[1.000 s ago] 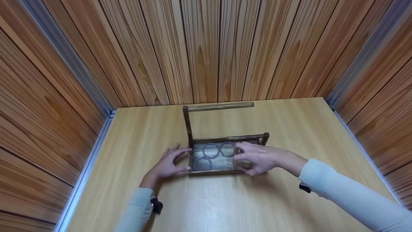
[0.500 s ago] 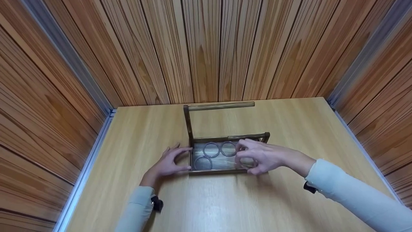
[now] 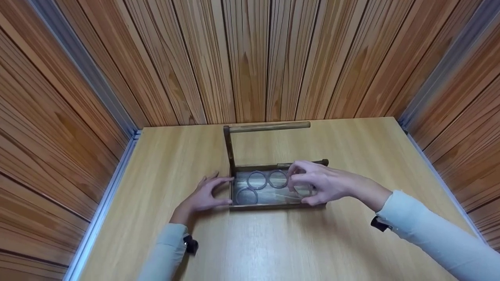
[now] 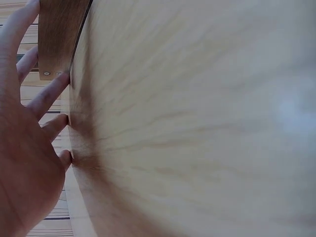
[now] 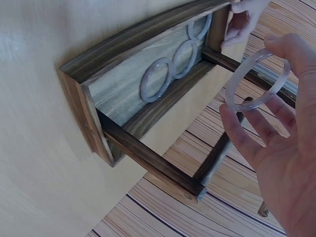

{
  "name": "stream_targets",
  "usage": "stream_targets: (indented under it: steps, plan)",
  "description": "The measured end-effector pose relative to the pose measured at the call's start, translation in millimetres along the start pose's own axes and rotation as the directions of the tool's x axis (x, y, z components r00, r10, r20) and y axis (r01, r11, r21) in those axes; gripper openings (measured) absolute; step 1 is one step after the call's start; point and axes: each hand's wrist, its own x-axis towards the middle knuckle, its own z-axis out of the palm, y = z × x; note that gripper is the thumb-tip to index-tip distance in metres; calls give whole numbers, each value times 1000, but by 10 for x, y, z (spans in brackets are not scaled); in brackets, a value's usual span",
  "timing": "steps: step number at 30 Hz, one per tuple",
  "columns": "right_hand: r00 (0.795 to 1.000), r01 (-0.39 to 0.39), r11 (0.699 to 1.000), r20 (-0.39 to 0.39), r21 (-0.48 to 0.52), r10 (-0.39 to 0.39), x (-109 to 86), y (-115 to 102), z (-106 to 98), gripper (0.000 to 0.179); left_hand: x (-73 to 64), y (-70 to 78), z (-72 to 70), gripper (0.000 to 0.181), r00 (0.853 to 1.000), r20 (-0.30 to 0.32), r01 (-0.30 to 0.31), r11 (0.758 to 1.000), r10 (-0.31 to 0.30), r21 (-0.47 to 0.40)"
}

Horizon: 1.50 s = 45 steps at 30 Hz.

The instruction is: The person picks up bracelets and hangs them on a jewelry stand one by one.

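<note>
My right hand (image 3: 318,182) pinches a pale translucent bangle (image 5: 235,85) between thumb and fingertips, raised over the right end of a dark-stained wooden tray (image 3: 269,207). In the right wrist view the bangle stands clear of the tray floor. Three more bangles lie flat in the tray: a back left bangle (image 3: 247,180), a back right bangle (image 3: 268,179) and a front left bangle (image 3: 237,196). My left hand (image 3: 205,196) is spread at the tray's left end, thumb and forefinger touching that wall, other fingertips on the table.
A tall post (image 3: 228,146) rises at the tray's left end and carries a long bar (image 3: 269,127). A lower bar (image 3: 300,165) runs along the back from the right end. Plank walls (image 3: 250,58) enclose the light wood table (image 3: 250,246) at back and sides.
My right hand has lifted slightly and moved right with the bangle, away from the other bangles. My left hand stays at the tray's left end.
</note>
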Motion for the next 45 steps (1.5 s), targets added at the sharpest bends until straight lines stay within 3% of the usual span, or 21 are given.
stream_targets:
  steps: [16,27,36,45]
  plan:
    - [990,20,1000,-143,20,-17,4,29,-183,41,17,19,7,81,1000,-10,8,1000,-8,1]
    - [957,82,995,-282,51,-65,47,138,-232,39,38,-3,33,80,1000,-14,-8,1000,8,-10]
    - [917,99,977,-399,190,-15,64,222,-300,40,28,-5,11,79,1000,-15,-19,1000,19,-14]
    - [895,62,947,-438,316,88,13,300,-340,40,13,9,5,78,1000,-9,4,1000,-4,-14]
